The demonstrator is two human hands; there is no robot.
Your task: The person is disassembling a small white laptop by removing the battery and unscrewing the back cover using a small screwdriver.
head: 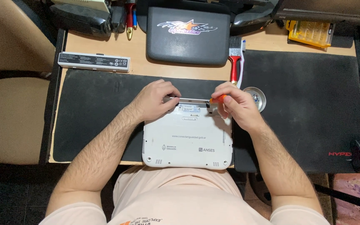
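A small white laptop [187,141] lies upside down on a black mat [92,112], its far edge with the empty battery bay facing away from me. My left hand [155,100] grips the laptop's far left corner, fingers curled over the edge. My right hand [236,104] holds a small orange-handled tool [218,99], most likely a screwdriver, against the far right corner of the bay.
A white battery pack [93,61] lies at the back left. A dark padded case [187,33] stands at the back centre, a red-handled brush [234,62] beside it. A small round metal dish [256,98] holds screws. A yellow bit case [309,32] is back right.
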